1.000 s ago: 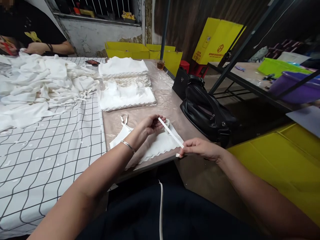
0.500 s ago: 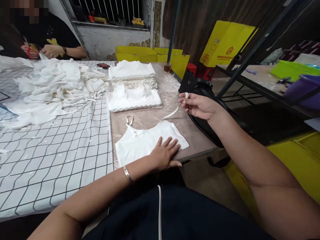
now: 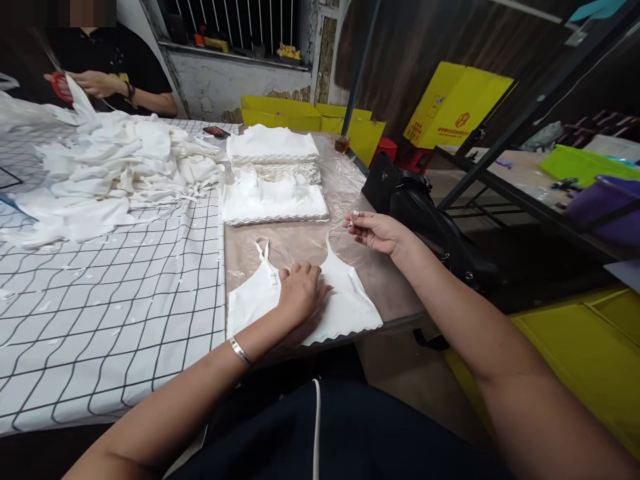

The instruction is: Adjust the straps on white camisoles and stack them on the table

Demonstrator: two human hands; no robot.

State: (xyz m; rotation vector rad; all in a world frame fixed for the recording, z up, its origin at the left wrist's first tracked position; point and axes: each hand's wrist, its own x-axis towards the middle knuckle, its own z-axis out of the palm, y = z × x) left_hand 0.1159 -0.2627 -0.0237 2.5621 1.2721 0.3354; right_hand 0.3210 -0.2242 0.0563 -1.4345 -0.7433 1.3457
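Observation:
A white camisole point(image 3: 350, 303) lies spread at the near edge of the table, its wavy hem towards me. My left hand point(image 3: 303, 293) is over its middle, fingers loosely bent with the thumb apart, holding nothing; whether it touches the cloth I cannot tell. Above the garment's right side, my right hand point(image 3: 376, 232) pinches the end of a thin white shoulder strap point(image 3: 329, 241), which runs up from the neckline. The other strap point(image 3: 263, 248) stands in a loop at the left. Just beyond lies a stack of folded white camisoles point(image 3: 275, 200).
White garments point(image 3: 115, 173) lie heaped on the checked tablecloth point(image 3: 165, 293) at the left. Behind them a co-worker's hand point(image 3: 100, 85) is near red-handled scissors point(image 3: 61, 87). A black bag point(image 3: 400, 187), a glass of brown drink point(image 3: 342, 143) and yellow boxes point(image 3: 280, 112) stand farther back.
My left hand has moved left from the camisole's right side to its middle, its fingers going from spread to bent. My right hand has come left and lower with the strap.

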